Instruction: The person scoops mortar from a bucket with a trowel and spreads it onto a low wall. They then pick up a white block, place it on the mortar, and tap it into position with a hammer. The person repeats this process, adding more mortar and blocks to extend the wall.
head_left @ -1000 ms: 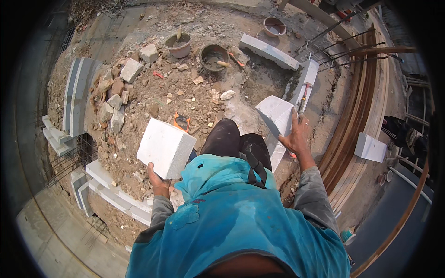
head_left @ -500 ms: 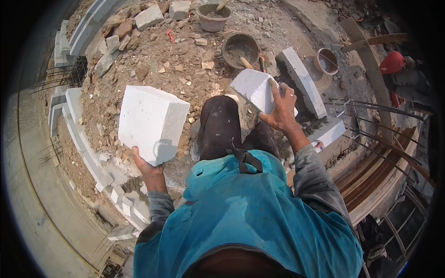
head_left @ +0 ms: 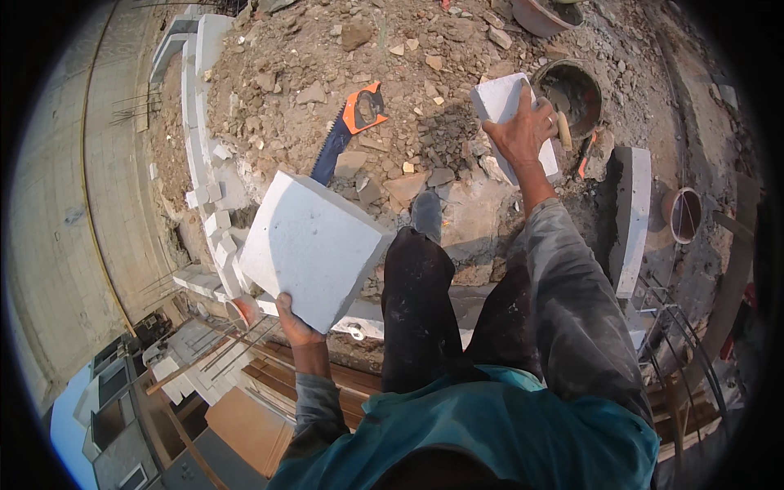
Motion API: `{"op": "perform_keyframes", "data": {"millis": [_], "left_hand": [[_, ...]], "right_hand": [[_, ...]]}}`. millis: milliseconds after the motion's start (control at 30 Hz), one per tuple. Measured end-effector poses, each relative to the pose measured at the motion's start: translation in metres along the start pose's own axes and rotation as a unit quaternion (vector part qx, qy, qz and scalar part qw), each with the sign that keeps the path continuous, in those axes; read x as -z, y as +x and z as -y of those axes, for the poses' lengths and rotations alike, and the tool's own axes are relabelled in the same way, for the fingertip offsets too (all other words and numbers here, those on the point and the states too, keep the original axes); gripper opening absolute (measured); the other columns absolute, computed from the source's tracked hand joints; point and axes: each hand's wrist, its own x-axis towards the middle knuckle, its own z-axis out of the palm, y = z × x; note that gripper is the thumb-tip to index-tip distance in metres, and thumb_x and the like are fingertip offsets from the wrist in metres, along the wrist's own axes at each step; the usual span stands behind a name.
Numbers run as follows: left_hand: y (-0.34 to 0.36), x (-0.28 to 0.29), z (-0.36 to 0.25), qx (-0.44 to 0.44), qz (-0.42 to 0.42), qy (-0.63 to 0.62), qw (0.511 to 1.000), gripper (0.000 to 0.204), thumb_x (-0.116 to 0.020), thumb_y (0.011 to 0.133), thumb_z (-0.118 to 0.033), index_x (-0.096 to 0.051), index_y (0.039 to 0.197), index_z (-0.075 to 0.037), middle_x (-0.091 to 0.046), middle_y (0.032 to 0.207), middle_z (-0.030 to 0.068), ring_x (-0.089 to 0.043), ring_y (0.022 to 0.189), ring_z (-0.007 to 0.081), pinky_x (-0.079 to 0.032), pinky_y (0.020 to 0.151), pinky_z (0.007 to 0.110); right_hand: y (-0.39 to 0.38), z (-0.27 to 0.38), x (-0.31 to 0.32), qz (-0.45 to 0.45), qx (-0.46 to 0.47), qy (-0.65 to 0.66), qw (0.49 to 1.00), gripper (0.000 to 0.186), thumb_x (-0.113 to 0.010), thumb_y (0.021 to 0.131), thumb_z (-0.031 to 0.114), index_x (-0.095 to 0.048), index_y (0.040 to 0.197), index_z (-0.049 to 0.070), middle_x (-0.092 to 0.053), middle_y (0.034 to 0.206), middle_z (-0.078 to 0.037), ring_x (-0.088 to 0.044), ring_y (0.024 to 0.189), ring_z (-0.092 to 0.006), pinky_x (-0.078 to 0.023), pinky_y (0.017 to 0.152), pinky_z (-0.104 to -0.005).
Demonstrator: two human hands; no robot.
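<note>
My left hand (head_left: 300, 324) grips a large white lightweight concrete block (head_left: 314, 245) by its near lower edge, with the thumb on its face. Out ahead to the right, my right hand (head_left: 523, 129) clasps a smaller white block piece (head_left: 498, 96) from above, its fingers curled over the top edge. Just beyond the large block lies a handsaw (head_left: 332, 149) with a dark blue blade and an orange handle; the block covers the blade's near end. Beside the smaller piece stands a tub of grey mortar (head_left: 590, 90), and a wooden tool handle (head_left: 564, 131) leans at its rim.
Rubble and loose stones (head_left: 408, 65) cover the ground. At the right, a white block (head_left: 635, 220) stands along a mortar bed, with a small bucket (head_left: 684, 214) beyond it. Steel rods (head_left: 690, 343) stick out at the lower right. A low white block wall (head_left: 196, 114) runs along the left.
The view has turned, bringing the handsaw into sight. My right hand has carried the smaller piece away from my body, near the mortar tub. My left hand still holds the large block, now tilted differently.
</note>
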Motion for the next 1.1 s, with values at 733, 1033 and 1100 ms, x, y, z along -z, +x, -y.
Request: {"op": "perform_keyframes", "data": {"millis": [733,1033,1100], "left_hand": [[0.105,0.065,0.076,-0.014,-0.092,-0.111,0.989,0.066,-0.05,0.092,-0.052,-0.044,0.138,-0.005,-0.059,0.124,0.0114,-0.059,0.112,0.027,-0.051,0.093,0.042],[0.17,-0.047,0.04,-0.017,0.092,-0.138,0.986,0.083,-0.067,0.08,-0.049,-0.038,0.14,0.0,-0.052,0.128,0.0179,-0.057,0.112,0.0305,-0.054,0.087,0.044],[0.202,-0.087,0.052,-0.037,0.123,-0.154,0.98,0.079,-0.069,0.079,-0.043,-0.04,0.138,0.0,-0.053,0.127,0.0172,-0.057,0.111,0.0308,-0.053,0.089,0.043]], "right_hand": [[0.01,0.151,-0.286,0.238,0.511,-0.156,0.811,0.023,-0.062,0.08,0.026,-0.066,0.095,0.008,-0.061,0.102,-0.009,-0.054,0.106,-0.0274,-0.032,0.091,-0.0523],[-0.066,-0.001,-0.039,0.352,0.065,0.196,0.913,0.022,-0.067,0.07,0.015,-0.052,0.069,0.0,-0.049,0.063,-0.012,-0.047,0.057,-0.0245,-0.038,0.056,-0.0384],[-0.1,-0.048,0.002,0.283,0.029,0.212,0.935,0.019,-0.068,0.075,0.013,-0.054,0.071,0.0,-0.046,0.061,-0.005,-0.046,0.057,-0.016,-0.039,0.056,-0.034]]}}
